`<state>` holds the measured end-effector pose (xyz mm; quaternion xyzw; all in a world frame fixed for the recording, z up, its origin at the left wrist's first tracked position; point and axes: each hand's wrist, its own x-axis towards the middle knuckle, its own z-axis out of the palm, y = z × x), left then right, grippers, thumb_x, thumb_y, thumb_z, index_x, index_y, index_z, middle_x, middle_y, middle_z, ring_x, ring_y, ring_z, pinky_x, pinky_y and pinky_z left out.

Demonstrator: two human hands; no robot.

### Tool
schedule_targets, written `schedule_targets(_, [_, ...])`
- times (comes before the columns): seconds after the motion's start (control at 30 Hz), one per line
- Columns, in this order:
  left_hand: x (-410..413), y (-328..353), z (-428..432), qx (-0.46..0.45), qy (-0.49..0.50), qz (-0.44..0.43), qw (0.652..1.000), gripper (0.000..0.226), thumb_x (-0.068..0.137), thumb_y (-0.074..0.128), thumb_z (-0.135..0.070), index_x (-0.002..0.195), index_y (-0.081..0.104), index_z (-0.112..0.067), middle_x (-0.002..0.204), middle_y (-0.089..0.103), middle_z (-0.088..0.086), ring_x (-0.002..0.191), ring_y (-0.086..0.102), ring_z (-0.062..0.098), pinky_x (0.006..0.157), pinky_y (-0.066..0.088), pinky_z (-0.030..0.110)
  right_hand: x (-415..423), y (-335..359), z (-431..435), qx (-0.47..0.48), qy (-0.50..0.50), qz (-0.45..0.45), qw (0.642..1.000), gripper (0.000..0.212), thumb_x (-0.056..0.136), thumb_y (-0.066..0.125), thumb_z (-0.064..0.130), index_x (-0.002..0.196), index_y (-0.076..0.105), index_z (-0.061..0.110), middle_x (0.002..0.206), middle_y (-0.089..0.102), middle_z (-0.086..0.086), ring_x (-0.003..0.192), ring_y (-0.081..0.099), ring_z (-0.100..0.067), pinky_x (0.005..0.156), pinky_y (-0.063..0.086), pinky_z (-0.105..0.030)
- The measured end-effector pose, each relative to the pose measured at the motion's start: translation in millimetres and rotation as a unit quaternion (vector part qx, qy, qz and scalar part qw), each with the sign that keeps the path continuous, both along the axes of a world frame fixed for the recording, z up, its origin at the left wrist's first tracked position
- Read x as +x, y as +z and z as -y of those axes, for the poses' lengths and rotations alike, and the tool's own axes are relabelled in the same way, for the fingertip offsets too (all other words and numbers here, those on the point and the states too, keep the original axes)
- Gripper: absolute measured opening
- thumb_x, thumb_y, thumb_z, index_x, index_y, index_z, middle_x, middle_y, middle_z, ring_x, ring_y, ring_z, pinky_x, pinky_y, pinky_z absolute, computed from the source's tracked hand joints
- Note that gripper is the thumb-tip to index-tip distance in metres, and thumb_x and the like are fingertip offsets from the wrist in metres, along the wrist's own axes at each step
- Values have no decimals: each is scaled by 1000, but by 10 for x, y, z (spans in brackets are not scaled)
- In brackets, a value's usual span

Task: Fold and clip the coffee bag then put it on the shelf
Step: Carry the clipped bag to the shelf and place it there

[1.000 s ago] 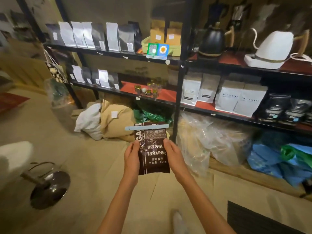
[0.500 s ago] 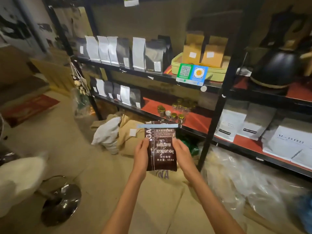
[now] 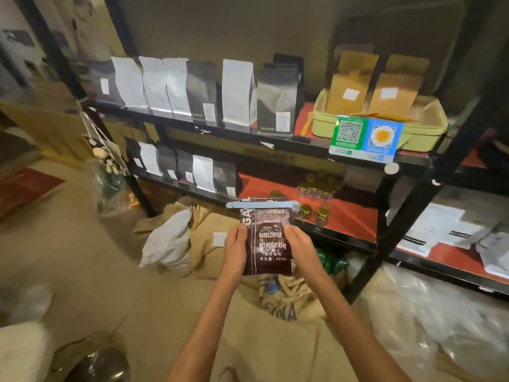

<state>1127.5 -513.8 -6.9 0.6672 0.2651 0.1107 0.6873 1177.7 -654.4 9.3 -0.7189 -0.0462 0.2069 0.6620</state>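
I hold a dark brown coffee bag (image 3: 271, 241) upright in front of me, its label facing me. A light blue clip (image 3: 261, 204) runs across its folded top. My left hand (image 3: 234, 248) grips the bag's left edge and my right hand (image 3: 301, 248) grips its right edge. Behind the bag stands a black shelf (image 3: 275, 142) with red boards; the bag's top is level with the lower board's front edge (image 3: 338, 238).
White, silver and black coffee bags (image 3: 237, 95) line the upper board, beside a green tray (image 3: 385, 125) with brown bags. Small jars (image 3: 316, 205) stand on the lower board right of the bag. Burlap sacks (image 3: 209, 238) and clear plastic bags (image 3: 429, 312) lie on the floor.
The view has moved closer to the shelf and shifted left. Both hands keep the same hold on the clipped bag, which is now nearer the lower board.
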Motion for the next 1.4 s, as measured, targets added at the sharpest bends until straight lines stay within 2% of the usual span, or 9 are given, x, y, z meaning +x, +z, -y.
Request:
schedule_targets(0.27, [645,-58,-1219,36,-138,3,990,25,102,48,-25,113,57,-4,107,70,10,87,65,13,64,50,8,397,-122,-1067,-7,-64,-30,997,36,102,36,41,119,58,18,110,70,-4,98,68,-15,78,54,-28])
schedule_targets(0.43, [1266,-235,-1603,84,-132,14,988,19,103,43,-27,108,54,-13,106,68,7,93,65,20,82,54,33,959,-170,-1339,-59,-71,33,995,39,97,51,37,133,50,19,127,64,-1,114,63,-16,89,54,-33])
schedule_targets(0.6, [1751,-325,-1860,103,-190,9,976,28,105,37,-23,130,47,-14,106,64,-8,86,64,-12,67,51,8,1642,-78,-1575,-377,-49,246,892,63,88,60,50,143,37,31,150,41,6,135,41,-15,108,41,-46])
schedule_targets(0.8, [2343,-584,-2350,156,-239,-31,958,19,104,39,-27,117,51,-23,107,65,-5,94,63,4,83,51,27,2414,-68,-2099,-427,74,243,868,33,84,63,45,115,62,33,114,71,6,101,67,-17,87,55,-40])
schedule_targets(0.93, [2935,-733,-2899,361,-336,4,870,43,91,55,-32,132,48,-22,136,50,4,129,43,25,111,33,56,2802,-117,-2303,-467,64,250,846,37,83,66,45,117,62,33,117,72,5,106,67,-21,88,54,-43])
schedule_targets(1.03, [3498,-768,-3300,489,-337,11,804,61,77,67,-10,135,48,-18,140,49,7,135,36,28,119,17,54,3095,-300,-2407,-511,43,242,824,36,86,63,45,119,64,30,116,72,0,107,66,-25,86,51,-39])
schedule_targets(1.1, [3826,-850,-3487,548,-338,-20,765,53,81,69,-18,131,50,-20,135,55,8,129,45,30,116,29,48,3212,-447,-2442,-543,18,220,810,38,89,60,45,122,63,27,117,71,-5,109,64,-27,87,49,-37])
schedule_targets(1.23, [4367,-965,-3653,564,-440,-154,682,49,89,63,-41,133,53,-23,138,57,6,126,53,33,107,43,41,3411,-768,-2578,-550,0,184,814,33,92,62,35,121,64,21,114,72,-4,109,64,-25,84,48,-32])
schedule_targets(1.4, [4656,-1089,-3609,531,-547,-207,613,53,94,56,-23,145,41,-23,148,46,11,124,52,32,101,43,34,3499,-997,-2747,-552,10,159,818,29,87,66,36,116,67,32,107,74,-3,102,67,-27,84,50,-36])
